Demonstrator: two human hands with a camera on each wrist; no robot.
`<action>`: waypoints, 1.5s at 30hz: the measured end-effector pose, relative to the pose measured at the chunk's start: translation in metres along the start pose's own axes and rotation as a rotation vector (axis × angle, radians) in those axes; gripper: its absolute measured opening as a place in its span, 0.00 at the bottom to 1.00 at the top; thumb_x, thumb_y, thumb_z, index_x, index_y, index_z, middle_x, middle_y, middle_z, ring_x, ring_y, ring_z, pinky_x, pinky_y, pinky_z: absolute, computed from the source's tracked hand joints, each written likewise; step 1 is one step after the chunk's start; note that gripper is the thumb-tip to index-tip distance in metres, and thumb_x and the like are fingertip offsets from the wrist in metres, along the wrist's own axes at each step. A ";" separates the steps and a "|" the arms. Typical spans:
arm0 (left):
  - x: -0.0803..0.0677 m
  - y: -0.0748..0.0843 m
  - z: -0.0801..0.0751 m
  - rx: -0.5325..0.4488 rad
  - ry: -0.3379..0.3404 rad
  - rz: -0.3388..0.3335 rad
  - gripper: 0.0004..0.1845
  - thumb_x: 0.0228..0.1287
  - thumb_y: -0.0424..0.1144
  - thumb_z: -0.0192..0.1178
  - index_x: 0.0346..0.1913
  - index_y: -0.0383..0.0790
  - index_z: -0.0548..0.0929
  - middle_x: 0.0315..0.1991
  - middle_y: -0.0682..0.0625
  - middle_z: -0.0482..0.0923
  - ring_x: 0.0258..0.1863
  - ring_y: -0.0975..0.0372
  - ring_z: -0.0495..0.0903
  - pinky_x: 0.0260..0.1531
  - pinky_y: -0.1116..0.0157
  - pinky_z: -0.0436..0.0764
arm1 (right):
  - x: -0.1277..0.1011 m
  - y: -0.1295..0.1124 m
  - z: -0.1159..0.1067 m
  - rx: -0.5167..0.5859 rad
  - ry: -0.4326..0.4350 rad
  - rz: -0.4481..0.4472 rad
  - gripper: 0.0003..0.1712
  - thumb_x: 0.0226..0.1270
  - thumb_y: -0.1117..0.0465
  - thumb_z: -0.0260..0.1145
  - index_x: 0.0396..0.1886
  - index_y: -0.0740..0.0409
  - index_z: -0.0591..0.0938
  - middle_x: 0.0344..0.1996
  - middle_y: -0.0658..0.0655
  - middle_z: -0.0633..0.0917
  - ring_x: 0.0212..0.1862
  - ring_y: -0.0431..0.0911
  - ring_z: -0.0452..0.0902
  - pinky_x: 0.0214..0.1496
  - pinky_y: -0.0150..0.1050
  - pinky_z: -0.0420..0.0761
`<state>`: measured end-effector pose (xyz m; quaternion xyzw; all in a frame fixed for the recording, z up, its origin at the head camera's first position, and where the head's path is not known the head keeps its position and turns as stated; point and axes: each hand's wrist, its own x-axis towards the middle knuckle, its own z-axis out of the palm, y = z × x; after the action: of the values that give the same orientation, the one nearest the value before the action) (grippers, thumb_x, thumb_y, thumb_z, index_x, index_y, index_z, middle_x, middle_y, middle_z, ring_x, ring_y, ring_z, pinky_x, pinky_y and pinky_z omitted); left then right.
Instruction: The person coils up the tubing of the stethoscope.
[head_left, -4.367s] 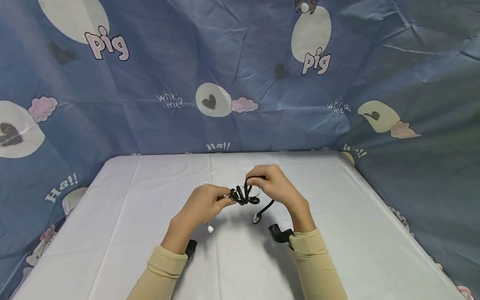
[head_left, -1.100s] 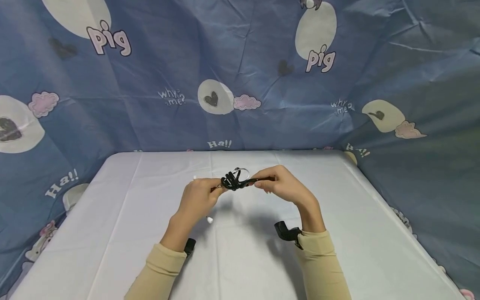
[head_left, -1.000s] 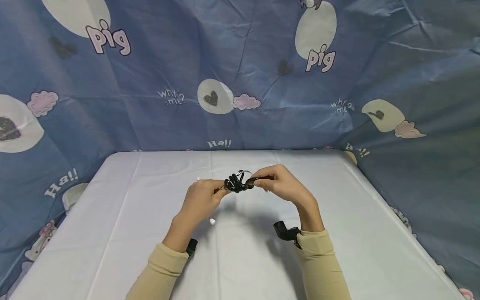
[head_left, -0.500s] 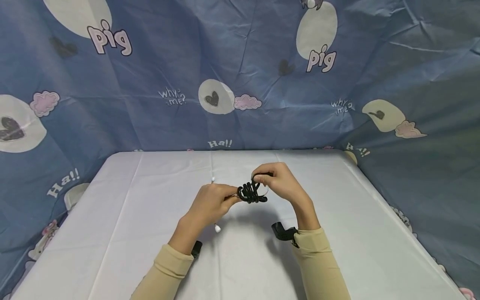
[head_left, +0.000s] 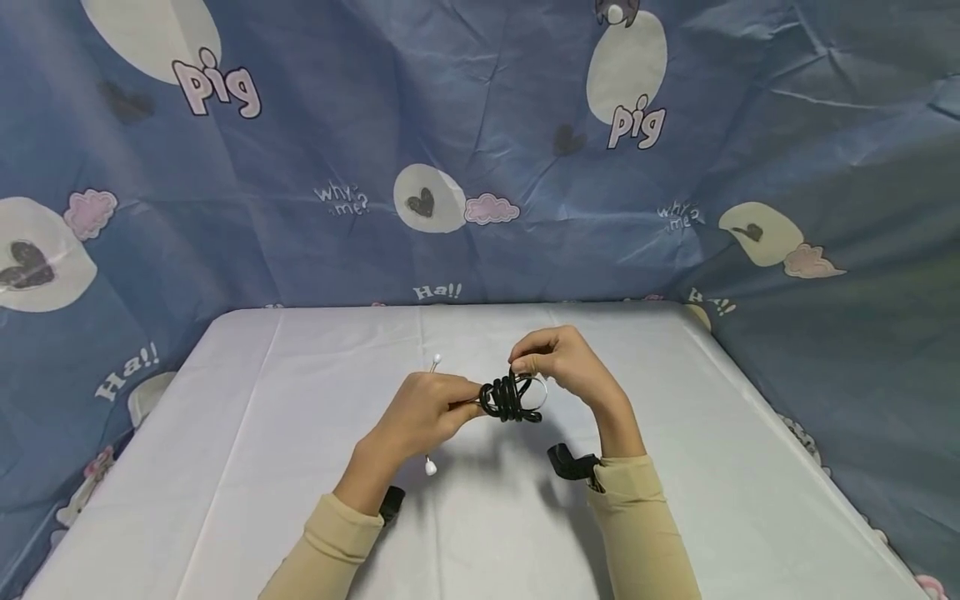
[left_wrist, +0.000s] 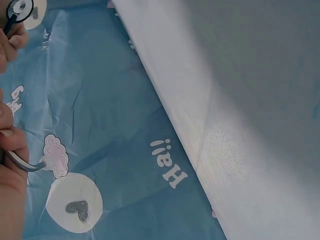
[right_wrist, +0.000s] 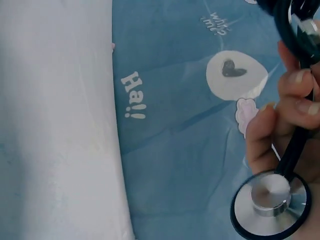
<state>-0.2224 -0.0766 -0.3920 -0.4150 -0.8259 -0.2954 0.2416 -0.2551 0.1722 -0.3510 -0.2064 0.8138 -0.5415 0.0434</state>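
White table point(head_left: 247, 467) surrounds both hands point(head_left: 498, 387) holding the stethoscope point(head_left: 512, 398).

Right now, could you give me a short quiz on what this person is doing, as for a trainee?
1. True or false: the stethoscope lies flat on the table.
2. What does the right hand grip? A) the black tubing B) a cup C) nothing
3. Fill in: the round metal chest piece shows clearly in the ___ wrist view.

Key
1. False: both hands hold it above the table; the left hand grips the metal earpiece end.
2. A
3. right
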 end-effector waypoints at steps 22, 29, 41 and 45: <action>0.001 0.004 -0.008 -0.056 0.179 -0.094 0.03 0.58 0.42 0.71 0.30 0.55 0.88 0.23 0.62 0.83 0.19 0.73 0.68 0.22 0.74 0.69 | 0.007 0.009 0.012 0.163 -0.095 0.032 0.08 0.70 0.66 0.62 0.39 0.67 0.84 0.25 0.50 0.83 0.28 0.42 0.77 0.32 0.35 0.77; 0.002 0.004 -0.016 -0.045 0.254 -0.260 0.04 0.57 0.44 0.72 0.34 0.51 0.90 0.24 0.60 0.83 0.17 0.70 0.67 0.21 0.71 0.69 | 0.009 0.007 0.019 0.164 -0.150 0.028 0.14 0.72 0.67 0.60 0.52 0.70 0.82 0.28 0.54 0.87 0.33 0.46 0.85 0.45 0.43 0.84; 0.002 -0.002 -0.020 0.049 0.299 -0.486 0.10 0.60 0.49 0.70 0.23 0.54 0.85 0.10 0.61 0.64 0.12 0.66 0.61 0.19 0.66 0.61 | 0.006 -0.005 0.029 0.206 -0.198 0.026 0.12 0.70 0.68 0.62 0.49 0.65 0.70 0.34 0.65 0.88 0.39 0.59 0.86 0.46 0.44 0.83; 0.002 -0.003 -0.019 0.044 0.297 -0.550 0.14 0.60 0.49 0.69 0.19 0.56 0.80 0.09 0.61 0.63 0.12 0.65 0.61 0.19 0.64 0.61 | 0.006 -0.010 0.031 0.226 -0.192 -0.004 0.11 0.71 0.68 0.61 0.47 0.64 0.69 0.32 0.62 0.87 0.34 0.54 0.85 0.43 0.47 0.83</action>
<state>-0.2231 -0.0903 -0.3782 -0.1231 -0.8690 -0.3892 0.2795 -0.2489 0.1399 -0.3534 -0.2526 0.7394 -0.6075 0.1431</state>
